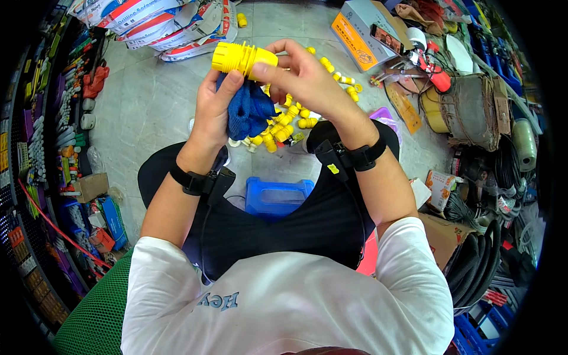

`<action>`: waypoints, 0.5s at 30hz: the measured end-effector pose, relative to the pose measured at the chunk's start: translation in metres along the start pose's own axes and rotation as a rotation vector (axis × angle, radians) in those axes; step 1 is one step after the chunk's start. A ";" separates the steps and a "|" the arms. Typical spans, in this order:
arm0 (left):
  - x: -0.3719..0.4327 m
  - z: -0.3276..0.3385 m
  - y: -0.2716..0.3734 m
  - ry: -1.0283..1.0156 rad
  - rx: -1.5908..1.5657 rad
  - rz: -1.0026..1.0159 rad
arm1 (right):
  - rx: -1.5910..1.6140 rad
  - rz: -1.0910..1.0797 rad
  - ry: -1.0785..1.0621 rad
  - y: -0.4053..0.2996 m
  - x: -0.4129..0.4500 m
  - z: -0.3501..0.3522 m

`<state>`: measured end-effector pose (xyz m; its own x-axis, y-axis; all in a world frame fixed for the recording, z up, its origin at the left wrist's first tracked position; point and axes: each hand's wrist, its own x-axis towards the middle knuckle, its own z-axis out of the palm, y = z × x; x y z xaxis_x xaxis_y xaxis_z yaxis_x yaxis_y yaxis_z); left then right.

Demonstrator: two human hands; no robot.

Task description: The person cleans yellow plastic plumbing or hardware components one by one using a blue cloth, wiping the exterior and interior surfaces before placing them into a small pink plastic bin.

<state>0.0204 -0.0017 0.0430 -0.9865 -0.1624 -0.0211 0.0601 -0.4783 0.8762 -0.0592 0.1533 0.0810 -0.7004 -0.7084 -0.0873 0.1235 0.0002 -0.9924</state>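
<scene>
A yellow plastic threaded fitting (244, 60) is held up between both hands, lying roughly sideways. My left hand (213, 104) grips its left part from below, the thumb against the threads. A blue cloth (249, 111) hangs from that same hand beneath the fitting. My right hand (301, 75) has its thumb and fingers around the fitting's smoother right end. Below the hands, several similar yellow fittings (282, 132) lie in a loose pile on the tiled floor, partly covered by the cloth and my right hand.
Stacked printed bags (177, 31) stand at the far left. An orange and grey box (361, 35) with a phone (387, 39) on it is at the far right. A blue plastic case (279, 193) sits between my legs. Shelves of small goods (40, 146) line the left side; coiled black hose (475, 262) lies right.
</scene>
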 end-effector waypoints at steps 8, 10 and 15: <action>-0.001 -0.001 0.000 -0.015 0.034 -0.005 | 0.031 0.012 -0.030 0.004 0.003 -0.004; -0.001 -0.002 0.001 -0.003 0.038 -0.009 | 0.026 0.018 -0.036 0.001 0.002 -0.003; -0.001 -0.004 0.000 0.003 0.056 -0.020 | 0.046 0.052 -0.057 0.002 0.004 -0.003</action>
<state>0.0223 -0.0051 0.0415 -0.9869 -0.1560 -0.0401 0.0317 -0.4322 0.9012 -0.0638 0.1527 0.0784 -0.6511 -0.7475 -0.1317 0.1915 0.0061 -0.9815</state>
